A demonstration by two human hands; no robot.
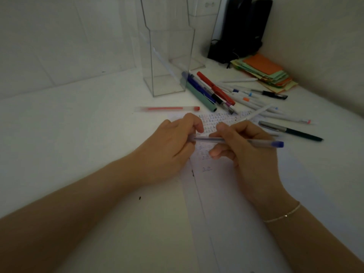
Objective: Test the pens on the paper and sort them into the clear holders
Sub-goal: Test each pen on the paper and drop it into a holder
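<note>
Your right hand (250, 146) has its fingers curled around the clear plastic barrel of a thin pen (236, 141), which lies level across both hands with its blue end cap pointing right. Your left hand (173, 142) pinches the pen's other end between curled fingers and thumb; whether a cap sits there, you cannot tell. Both hands hover just above a flat white sheet of paper (216, 194) marked with rows of small scribbles. A fine beaded bracelet (283, 213) circles your right wrist. Beyond your left hand, one clear pen with red ink (167, 108) lies alone on the smooth white desk (69, 134). To the right of the paper rests one dark pen with a silver cap (289, 131). Behind it sprawls a loose heap of pens (226, 93), red, blue, green and white, too tangled to count. Two tall, square-sided clear holders (169, 62) stand at the back, the nearer one with a single pale stick leaning inside. A stack of orange and green paper notes (266, 71) sits in the corner beside a black object.
</note>
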